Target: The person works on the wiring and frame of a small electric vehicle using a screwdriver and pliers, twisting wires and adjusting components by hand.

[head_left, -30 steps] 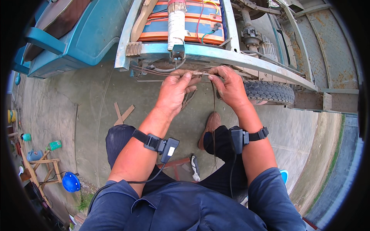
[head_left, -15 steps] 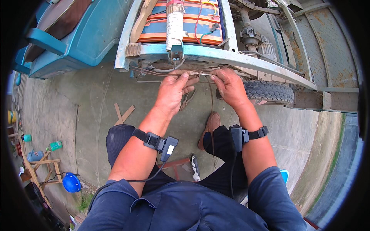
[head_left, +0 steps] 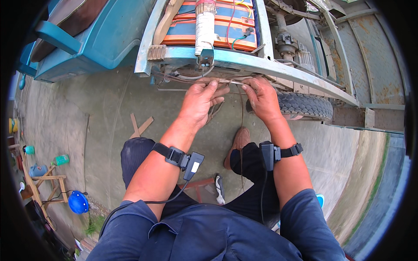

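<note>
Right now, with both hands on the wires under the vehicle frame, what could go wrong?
1. The left hand and right hand are bare and pinch thin wires just below the battery pack; if the wires are live, a shock or a short may follow.
2. The metal frame edge sits right above the knuckles and could scrape them.
3. A loose wire hangs down between the knees and could snag.
</note>
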A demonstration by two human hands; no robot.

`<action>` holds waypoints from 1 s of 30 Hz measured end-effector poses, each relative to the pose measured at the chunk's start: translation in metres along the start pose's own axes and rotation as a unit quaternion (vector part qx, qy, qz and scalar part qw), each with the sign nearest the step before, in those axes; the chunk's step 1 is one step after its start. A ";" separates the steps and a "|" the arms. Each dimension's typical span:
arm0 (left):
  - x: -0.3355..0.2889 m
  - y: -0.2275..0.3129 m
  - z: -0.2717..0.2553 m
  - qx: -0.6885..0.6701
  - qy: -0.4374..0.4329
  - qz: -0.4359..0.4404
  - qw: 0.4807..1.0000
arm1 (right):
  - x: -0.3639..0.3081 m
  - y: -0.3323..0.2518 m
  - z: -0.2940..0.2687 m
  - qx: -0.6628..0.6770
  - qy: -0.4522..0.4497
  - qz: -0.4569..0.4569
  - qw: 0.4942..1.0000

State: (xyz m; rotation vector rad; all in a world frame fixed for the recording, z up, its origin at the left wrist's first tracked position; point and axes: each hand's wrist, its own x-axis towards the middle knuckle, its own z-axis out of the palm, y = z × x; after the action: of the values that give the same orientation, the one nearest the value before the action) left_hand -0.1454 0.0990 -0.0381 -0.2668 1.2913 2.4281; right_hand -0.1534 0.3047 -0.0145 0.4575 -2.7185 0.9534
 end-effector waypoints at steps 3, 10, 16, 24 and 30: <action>-0.002 -0.001 0.000 -0.010 0.008 -0.005 1.000 | 0.000 0.000 0.002 0.008 -0.007 0.017 1.000; 0.000 0.000 -0.001 -0.007 0.000 0.000 1.000 | 0.000 -0.001 0.003 0.027 0.005 0.020 0.999; 0.000 -0.001 0.002 -0.012 0.005 0.003 1.000 | -0.001 0.005 0.006 0.046 0.011 0.004 0.999; 0.000 0.001 0.001 -0.009 0.005 0.007 1.000 | 0.007 -0.013 0.007 0.034 -0.040 -0.042 0.998; -0.002 -0.001 0.000 0.009 0.010 0.008 1.000 | 0.013 -0.035 0.016 0.033 0.010 -0.068 0.997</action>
State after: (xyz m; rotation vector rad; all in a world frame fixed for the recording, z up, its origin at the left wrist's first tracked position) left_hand -0.1429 0.0991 -0.0384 -0.2767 1.3281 2.4312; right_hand -0.1542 0.2660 -0.0029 0.6333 -2.6045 1.0081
